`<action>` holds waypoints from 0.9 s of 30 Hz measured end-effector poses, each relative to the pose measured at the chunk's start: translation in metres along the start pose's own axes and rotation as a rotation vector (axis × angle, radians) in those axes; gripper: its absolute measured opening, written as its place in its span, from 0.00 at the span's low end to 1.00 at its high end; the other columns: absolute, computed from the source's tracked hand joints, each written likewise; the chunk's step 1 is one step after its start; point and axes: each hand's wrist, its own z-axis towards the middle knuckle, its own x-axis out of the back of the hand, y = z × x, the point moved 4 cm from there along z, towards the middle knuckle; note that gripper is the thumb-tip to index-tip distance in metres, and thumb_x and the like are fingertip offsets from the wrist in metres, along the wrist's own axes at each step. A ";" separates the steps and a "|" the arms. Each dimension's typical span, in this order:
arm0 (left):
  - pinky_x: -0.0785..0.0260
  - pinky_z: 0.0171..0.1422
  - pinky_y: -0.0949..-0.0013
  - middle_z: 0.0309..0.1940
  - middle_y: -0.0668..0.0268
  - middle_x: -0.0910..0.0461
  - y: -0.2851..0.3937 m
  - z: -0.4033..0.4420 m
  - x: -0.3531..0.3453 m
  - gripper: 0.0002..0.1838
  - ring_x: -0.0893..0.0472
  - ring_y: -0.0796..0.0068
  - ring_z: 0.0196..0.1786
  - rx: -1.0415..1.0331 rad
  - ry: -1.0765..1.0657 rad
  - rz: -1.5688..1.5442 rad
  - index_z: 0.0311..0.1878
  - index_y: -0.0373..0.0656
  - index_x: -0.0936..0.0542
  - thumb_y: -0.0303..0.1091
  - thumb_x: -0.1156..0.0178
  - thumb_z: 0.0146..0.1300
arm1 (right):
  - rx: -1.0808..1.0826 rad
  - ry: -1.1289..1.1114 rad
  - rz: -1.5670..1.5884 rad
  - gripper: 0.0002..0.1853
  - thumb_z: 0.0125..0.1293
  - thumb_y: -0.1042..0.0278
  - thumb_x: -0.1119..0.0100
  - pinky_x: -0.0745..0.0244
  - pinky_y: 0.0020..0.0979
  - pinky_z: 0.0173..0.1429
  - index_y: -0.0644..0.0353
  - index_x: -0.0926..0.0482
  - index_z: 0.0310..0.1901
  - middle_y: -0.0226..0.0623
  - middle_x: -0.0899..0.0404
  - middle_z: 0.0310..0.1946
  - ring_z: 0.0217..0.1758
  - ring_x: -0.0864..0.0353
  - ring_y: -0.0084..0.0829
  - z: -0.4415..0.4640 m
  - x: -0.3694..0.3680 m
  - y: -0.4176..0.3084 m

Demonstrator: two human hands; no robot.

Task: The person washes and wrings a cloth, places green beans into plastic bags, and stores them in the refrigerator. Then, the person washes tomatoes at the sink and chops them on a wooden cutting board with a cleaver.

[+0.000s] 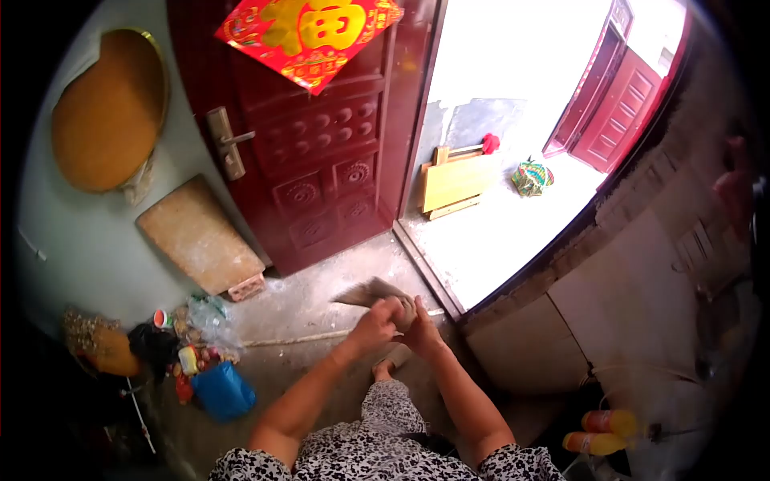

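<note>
Both the left hand (374, 325) and right hand (423, 332) curl closed, gripping a blurred grey-brown object (366, 292).

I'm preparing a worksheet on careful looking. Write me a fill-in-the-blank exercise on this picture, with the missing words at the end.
1. The left hand and right hand meet at a blurred brownish thing, and the sleeves are patterned in black and ____.
2. The dark red door is not shut but ____.
3. The plastic bag nearest the left forearm is coloured ____.
4. The yellow containers at the lower right number ____.

Missing words: white; open; blue; two.
</note>
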 end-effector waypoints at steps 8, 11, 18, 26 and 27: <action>0.28 0.58 0.59 0.43 0.59 0.21 -0.032 0.146 -0.052 0.09 0.21 0.56 0.50 -0.095 -0.326 0.277 0.40 0.43 0.23 0.24 0.39 0.55 | 0.491 0.125 -0.036 0.16 0.70 0.59 0.42 0.23 0.32 0.44 0.61 0.24 0.52 0.34 0.20 0.36 0.37 0.19 0.30 0.050 0.065 -0.209; 0.27 0.56 0.65 0.42 0.62 0.20 -0.075 0.198 -0.064 0.11 0.20 0.66 0.50 0.135 -0.172 -0.015 0.43 0.41 0.23 0.32 0.35 0.59 | 0.507 0.163 -0.031 0.18 0.73 0.53 0.46 0.24 0.33 0.40 0.60 0.24 0.51 0.34 0.21 0.31 0.33 0.20 0.32 0.063 0.086 -0.259; 0.31 0.54 0.71 0.48 0.68 0.20 -0.114 0.326 -0.131 0.18 0.24 0.78 0.51 0.685 -0.239 -0.699 0.57 0.43 0.22 0.45 0.44 0.74 | 0.479 0.386 -0.612 0.34 0.77 0.38 0.60 0.25 0.32 0.52 0.65 0.23 0.58 0.40 0.19 0.45 0.49 0.21 0.30 0.065 0.095 -0.321; 0.29 0.49 0.71 0.38 0.69 0.21 -0.155 0.457 -0.227 0.11 0.25 0.80 0.41 0.514 -0.266 -0.740 0.46 0.38 0.22 0.37 0.46 0.75 | 0.462 1.059 -1.272 0.31 0.80 0.48 0.74 0.32 0.51 0.64 0.62 0.23 0.59 0.62 0.21 0.51 0.61 0.26 0.61 -0.004 0.093 -0.428; 0.28 0.50 0.69 0.39 0.68 0.21 -0.169 0.476 -0.237 0.11 0.25 0.79 0.42 0.488 -0.261 -0.806 0.47 0.37 0.23 0.37 0.46 0.75 | 0.454 1.127 -1.239 0.31 0.79 0.48 0.72 0.31 0.50 0.64 0.61 0.22 0.59 0.61 0.21 0.52 0.60 0.25 0.60 0.000 0.116 -0.431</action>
